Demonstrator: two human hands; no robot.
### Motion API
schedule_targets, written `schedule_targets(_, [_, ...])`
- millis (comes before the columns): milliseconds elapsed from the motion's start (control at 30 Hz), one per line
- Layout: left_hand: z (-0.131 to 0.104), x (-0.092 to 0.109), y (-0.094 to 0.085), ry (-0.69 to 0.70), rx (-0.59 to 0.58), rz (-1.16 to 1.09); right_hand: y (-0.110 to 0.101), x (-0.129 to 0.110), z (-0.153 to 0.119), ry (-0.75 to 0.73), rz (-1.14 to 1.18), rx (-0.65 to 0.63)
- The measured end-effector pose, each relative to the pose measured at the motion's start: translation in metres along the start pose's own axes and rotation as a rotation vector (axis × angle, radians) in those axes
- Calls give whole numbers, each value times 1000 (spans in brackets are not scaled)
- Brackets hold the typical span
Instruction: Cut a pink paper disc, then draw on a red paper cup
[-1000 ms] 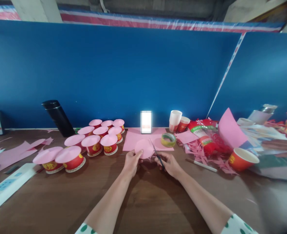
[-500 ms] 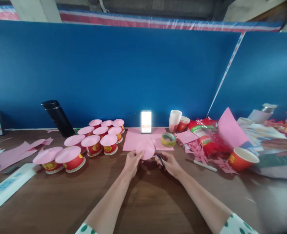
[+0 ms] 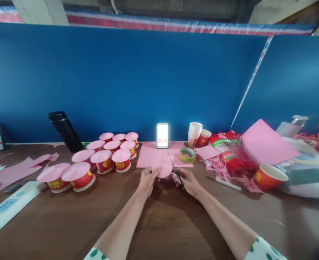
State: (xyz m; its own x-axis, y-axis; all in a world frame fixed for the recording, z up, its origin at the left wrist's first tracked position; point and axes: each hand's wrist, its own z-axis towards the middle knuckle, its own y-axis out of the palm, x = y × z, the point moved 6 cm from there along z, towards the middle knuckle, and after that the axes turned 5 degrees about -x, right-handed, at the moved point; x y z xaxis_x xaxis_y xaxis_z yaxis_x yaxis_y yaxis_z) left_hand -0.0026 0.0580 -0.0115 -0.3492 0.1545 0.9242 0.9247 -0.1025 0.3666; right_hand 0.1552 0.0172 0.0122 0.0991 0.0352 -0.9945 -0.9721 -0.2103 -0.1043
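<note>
My left hand [image 3: 148, 179] pinches a round pink paper disc [image 3: 161, 167] by its lower left edge, thumb on top. In my right hand [image 3: 188, 181] is a pair of scissors [image 3: 178, 174], its blades pointing up along the disc's right edge. Behind the disc, a larger pink sheet [image 3: 151, 150] lies flat on the table, with a roll of tape [image 3: 187, 155] on its right side. To the left stand several red paper cups [image 3: 105, 166] with gold print, each topped by a pink paper cone.
A black bottle [image 3: 64, 131] leans at the back left, near a white power strip [image 3: 10, 209]. To the right are stacked paper cups [image 3: 195, 133], a red bag [image 3: 226, 151], pink shreds, a white pen [image 3: 227, 184], an orange cup [image 3: 269, 177] and a pink sheet [image 3: 266, 142].
At the far right, a blurred hand of another person has gone out of view, and the pink sheet there now lies more spread out. My hands, disc and scissors have hardly moved.
</note>
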Motion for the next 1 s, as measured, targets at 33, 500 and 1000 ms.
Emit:
schedule_targets(33, [0, 0, 0, 4, -3, 2, 0, 1, 0, 5, 1, 5])
schedule_targets(500, [-1, 2, 0, 11, -4, -4, 0, -3, -1, -5, 6, 24])
schedule_targets(1000, [0, 3, -2, 26, -1, 15, -1, 1, 1, -12, -5, 15])
